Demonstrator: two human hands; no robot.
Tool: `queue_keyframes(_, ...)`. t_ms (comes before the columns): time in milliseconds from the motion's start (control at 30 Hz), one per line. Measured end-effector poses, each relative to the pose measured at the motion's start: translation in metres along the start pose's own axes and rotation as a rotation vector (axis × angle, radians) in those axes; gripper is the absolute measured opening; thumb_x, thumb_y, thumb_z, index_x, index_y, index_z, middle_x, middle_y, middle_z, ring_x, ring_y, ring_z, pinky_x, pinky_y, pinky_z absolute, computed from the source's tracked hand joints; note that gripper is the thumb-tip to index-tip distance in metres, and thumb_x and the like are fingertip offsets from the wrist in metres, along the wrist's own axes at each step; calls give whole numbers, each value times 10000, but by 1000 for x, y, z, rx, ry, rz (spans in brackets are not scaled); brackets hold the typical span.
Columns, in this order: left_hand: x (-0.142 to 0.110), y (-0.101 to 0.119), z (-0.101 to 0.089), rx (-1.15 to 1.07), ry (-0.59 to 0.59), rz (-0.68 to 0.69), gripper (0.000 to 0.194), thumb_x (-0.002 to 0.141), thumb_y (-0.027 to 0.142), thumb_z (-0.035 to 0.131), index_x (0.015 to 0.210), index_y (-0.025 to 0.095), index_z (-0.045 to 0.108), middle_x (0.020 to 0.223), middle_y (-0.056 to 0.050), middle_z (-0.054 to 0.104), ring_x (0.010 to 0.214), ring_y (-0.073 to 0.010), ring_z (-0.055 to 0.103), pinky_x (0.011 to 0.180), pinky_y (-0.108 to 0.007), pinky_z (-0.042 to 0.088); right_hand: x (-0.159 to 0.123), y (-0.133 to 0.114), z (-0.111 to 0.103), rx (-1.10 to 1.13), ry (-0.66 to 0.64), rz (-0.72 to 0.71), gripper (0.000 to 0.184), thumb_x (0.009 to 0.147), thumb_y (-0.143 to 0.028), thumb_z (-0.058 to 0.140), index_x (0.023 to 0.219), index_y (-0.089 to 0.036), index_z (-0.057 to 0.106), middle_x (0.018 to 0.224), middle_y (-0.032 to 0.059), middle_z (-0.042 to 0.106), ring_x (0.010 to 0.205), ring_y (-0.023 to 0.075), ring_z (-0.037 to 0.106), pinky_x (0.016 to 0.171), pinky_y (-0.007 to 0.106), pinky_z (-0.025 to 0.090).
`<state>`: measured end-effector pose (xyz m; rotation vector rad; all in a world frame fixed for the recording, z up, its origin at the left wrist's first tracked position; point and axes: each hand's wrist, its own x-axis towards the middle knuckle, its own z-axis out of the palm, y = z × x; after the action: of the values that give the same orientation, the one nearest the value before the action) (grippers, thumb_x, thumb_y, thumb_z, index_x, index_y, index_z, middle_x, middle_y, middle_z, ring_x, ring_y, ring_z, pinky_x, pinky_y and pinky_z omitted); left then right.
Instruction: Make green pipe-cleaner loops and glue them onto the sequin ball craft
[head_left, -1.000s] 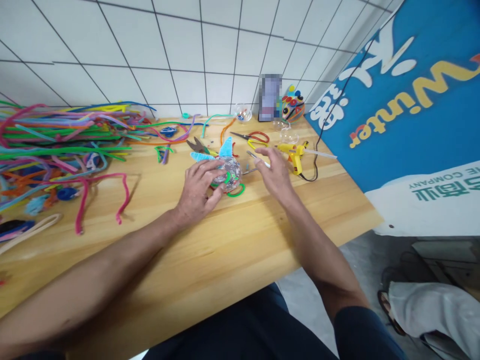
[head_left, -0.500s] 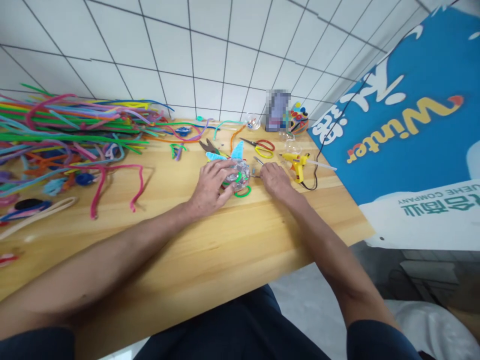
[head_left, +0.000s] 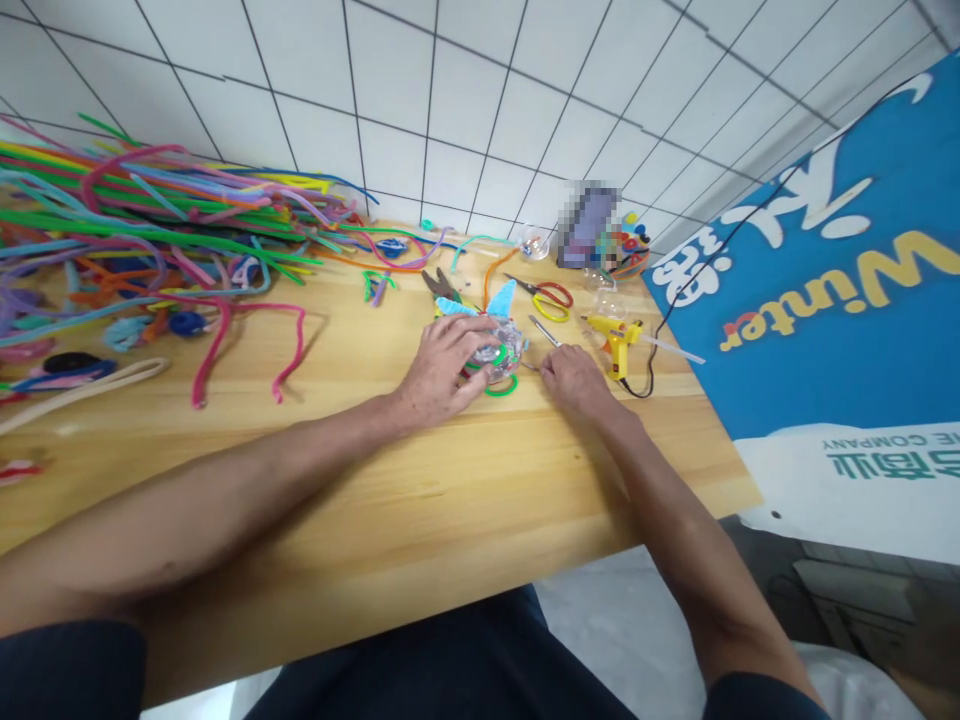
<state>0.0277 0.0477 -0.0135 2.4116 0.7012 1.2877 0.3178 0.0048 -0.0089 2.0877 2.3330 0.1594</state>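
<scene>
My left hand (head_left: 448, 368) is wrapped over a clear ball (head_left: 507, 350) with shiny filling, pressing it on the wooden table. Two light-blue ear-shaped pieces (head_left: 501, 298) stick up from the ball's far side. Green loops (head_left: 502, 386) show at its front, partly under my fingers. Just right of the ball, my right hand (head_left: 576, 378) is closed, knuckles up, near the table. A thin tip pokes out of it towards the ball; what it belongs to is hidden. A slim silver tool (head_left: 543, 330) lies by its knuckles.
Pliers (head_left: 438, 286) and red-and-yellow scissors (head_left: 553, 302) lie behind the ball. On the right rests a yellow glue gun (head_left: 621, 345) with its black cord. Many pipe cleaners (head_left: 150, 215) are heaped at the left. A clear cup (head_left: 534, 243) stands near the tiled wall.
The camera view has turned a little, so everything sits further right. My right hand has drawn slightly back, showing more of the silver tool. My left hand keeps its hold on the ball.
</scene>
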Motion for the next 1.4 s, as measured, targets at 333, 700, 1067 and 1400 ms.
queue_keyframes(333,-1,2,0,14,9,-10,305,1012,287,633,1316,266,641,1507,-118,732,1417,-336,638,1188,-559,443,-17,15,14,288,188,170,206,1071,-283,522,1090,-214,715,1070,185,785,1110,370,700,1038,532,558)
queue_keyframes(700,0,4,-1,-11,20,-16,293,1016,308,643,1307,277,663,1497,-107,740,1401,-345,646,1189,-579,437,-45,21,-23,571,210,294,287,1030,-446,597,1152,-243,759,854,42,760,762,251,697,743,402,570)
queue_keyframes(1067,1,7,-5,-1,-4,-12,314,1012,258,634,1325,276,639,1500,-108,738,1405,-344,655,1188,-583,455,-50,-2,-5,431,69,119,318,1075,-394,571,1173,-241,832,1045,112,854,981,291,787,889,407,591)
queue_keyframes(1400,-1,6,-4,14,-7,-8,318,1015,268,631,1333,283,644,1516,-99,728,1411,-341,645,1197,-576,441,-10,-5,-13,315,7,249,156,977,-277,611,1051,-210,731,810,57,771,723,224,669,711,323,434)
